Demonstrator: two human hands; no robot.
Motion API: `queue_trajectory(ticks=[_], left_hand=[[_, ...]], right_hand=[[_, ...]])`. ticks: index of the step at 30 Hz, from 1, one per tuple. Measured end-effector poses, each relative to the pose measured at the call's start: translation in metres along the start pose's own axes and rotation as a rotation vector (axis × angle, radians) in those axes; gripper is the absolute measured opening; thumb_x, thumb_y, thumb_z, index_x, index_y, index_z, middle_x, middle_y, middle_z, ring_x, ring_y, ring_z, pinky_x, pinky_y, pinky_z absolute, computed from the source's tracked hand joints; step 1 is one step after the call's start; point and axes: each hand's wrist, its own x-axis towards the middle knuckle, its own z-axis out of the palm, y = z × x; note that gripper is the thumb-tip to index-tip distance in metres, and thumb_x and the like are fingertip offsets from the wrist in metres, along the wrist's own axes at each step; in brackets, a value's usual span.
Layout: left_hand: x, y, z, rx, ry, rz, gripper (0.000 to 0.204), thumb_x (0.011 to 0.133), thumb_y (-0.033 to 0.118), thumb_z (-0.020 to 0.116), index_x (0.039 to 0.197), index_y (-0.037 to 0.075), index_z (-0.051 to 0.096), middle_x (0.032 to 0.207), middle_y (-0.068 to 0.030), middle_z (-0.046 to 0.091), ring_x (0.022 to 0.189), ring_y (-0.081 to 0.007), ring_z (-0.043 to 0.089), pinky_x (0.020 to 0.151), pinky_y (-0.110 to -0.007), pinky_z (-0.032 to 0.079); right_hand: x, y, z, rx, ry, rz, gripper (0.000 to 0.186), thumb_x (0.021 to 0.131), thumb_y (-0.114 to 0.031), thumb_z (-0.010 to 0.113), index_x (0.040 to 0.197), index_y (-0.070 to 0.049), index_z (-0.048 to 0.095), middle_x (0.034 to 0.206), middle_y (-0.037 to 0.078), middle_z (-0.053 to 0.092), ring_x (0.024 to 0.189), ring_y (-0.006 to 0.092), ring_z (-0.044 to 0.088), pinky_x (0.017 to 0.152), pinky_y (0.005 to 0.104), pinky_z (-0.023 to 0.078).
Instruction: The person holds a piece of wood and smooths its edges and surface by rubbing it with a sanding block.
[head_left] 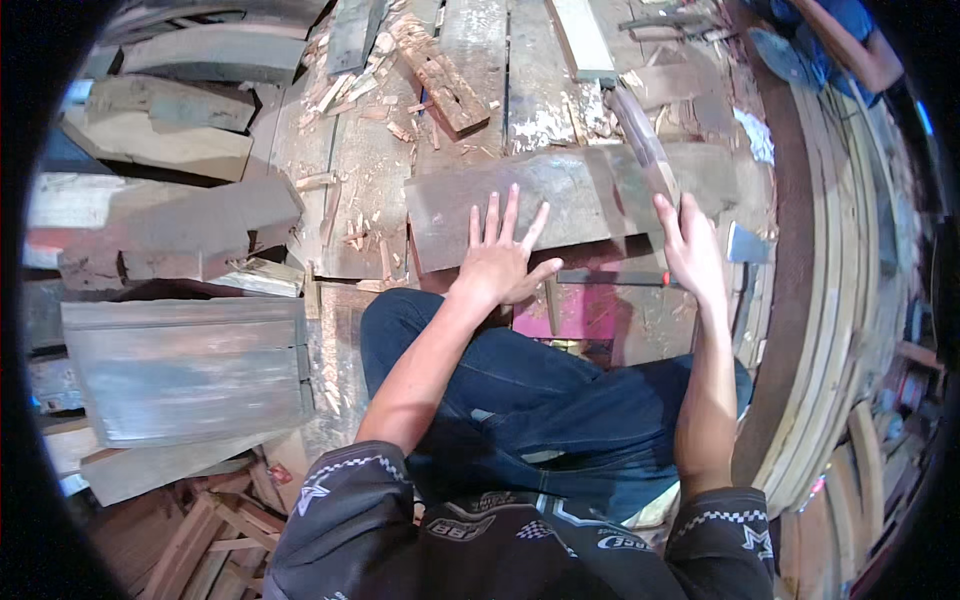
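My left hand (pixel 503 262) lies with fingers spread on the near edge of a wide grey-brown wooden board (pixel 585 195). The board runs crosswise in front of my folded legs. At the board's right part, my right hand (pixel 692 245) is closed on the near end of a long, slim wooden handle (pixel 642 130). This handle slants away to the upper left, pale near my fingers and darker farther on. What is at its far end is hard to make out, beside a pale squared beam (pixel 582 38).
A notched wood block (pixel 438 78) lies among chips beyond the board. Stacked timber (pixel 190 370) fills the left; long planks (pixel 815 300) line the right. A bluish flat piece (pixel 748 243) and a thin dark rod (pixel 610 278) lie nearby. Another person's arm (pixel 850 45) shows at upper right.
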Motion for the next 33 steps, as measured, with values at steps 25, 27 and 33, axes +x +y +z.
queue_trajectory(ticks=[25, 27, 33], left_hand=[[0.047, -0.059, 0.028, -0.215, 0.754, -0.699, 0.070, 0.096, 0.050, 0.037, 0.141, -0.003, 0.036, 0.148, -0.0226, 0.033, 0.137, -0.0373, 0.030, 0.114, -0.048, 0.019], [0.048, -0.059, 0.021, -0.213, 0.761, -0.738, 0.069, 0.095, 0.050, 0.040, 0.140, -0.002, 0.039, 0.147, -0.0191, 0.037, 0.133, -0.0361, 0.037, 0.110, -0.049, 0.027], [0.046, -0.055, 0.018, -0.269, 0.686, -0.762, 0.067, 0.094, 0.051, 0.040, 0.138, 0.000, 0.041, 0.145, -0.0192, 0.039, 0.131, -0.0351, 0.039, 0.109, -0.048, 0.028]], right_hand=[[-0.009, 0.018, -0.030, 0.045, 0.080, -0.132, 0.035, 0.095, -0.031, 0.052, 0.097, 0.004, 0.053, 0.071, 0.028, 0.063, 0.076, 0.0463, 0.064, 0.069, 0.0533, 0.051], [-0.011, 0.015, -0.027, 0.033, 0.115, -0.186, 0.033, 0.094, -0.030, 0.053, 0.096, 0.003, 0.053, 0.070, 0.027, 0.063, 0.074, 0.0452, 0.065, 0.067, 0.0528, 0.051], [-0.017, 0.011, 0.016, -0.096, -0.030, -0.309, 0.031, 0.094, -0.028, 0.052, 0.096, 0.003, 0.051, 0.067, 0.024, 0.063, 0.068, 0.0432, 0.065, 0.062, 0.0541, 0.052]])
